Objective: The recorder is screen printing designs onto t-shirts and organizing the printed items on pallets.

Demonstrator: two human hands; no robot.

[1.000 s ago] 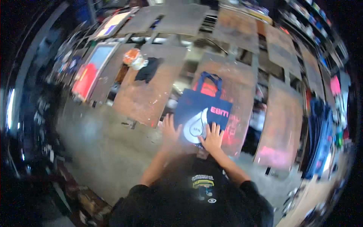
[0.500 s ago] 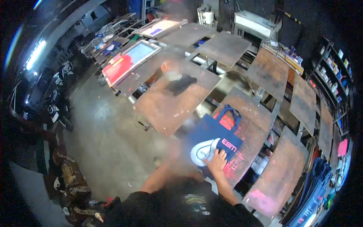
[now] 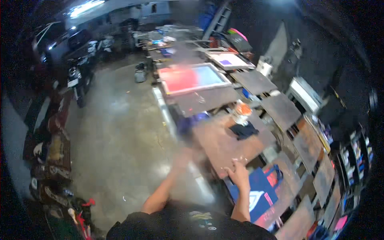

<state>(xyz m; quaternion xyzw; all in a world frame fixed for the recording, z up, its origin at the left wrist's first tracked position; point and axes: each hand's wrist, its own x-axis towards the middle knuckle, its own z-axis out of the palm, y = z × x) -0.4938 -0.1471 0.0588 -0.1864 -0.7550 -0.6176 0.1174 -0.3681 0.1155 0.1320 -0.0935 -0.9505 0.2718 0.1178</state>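
Observation:
A dark blue tote bag (image 3: 258, 183) with a white emblem and pink lettering lies flat on a stained board, its handles toward the far side. My right hand (image 3: 240, 176) is raised over the near end of the neighbouring brown board (image 3: 218, 150), thumb and fingers apart, with nothing seen in it. My left hand (image 3: 183, 157) reaches forward above the floor beside that board, too smeared by motion to show its fingers. A blurred purple-blue thing (image 3: 193, 122) is at the board's far left corner. Farther along the board are an orange-and-white container (image 3: 242, 114) and a black cloth (image 3: 244, 131).
Beyond lies a framed printing screen (image 3: 228, 83) with red and pale blue areas, and a second framed screen (image 3: 236, 66). Several flat boards run to the right. A shelf (image 3: 356, 156) stands far right, a motorbike (image 3: 76, 78) far left. Concrete floor (image 3: 120, 124) stretches along the left.
My view has swung left, so the boards and bag sit lower right. My right hand has left the bag and is now over the neighbouring board. My left arm stays extended, its hand still blurred.

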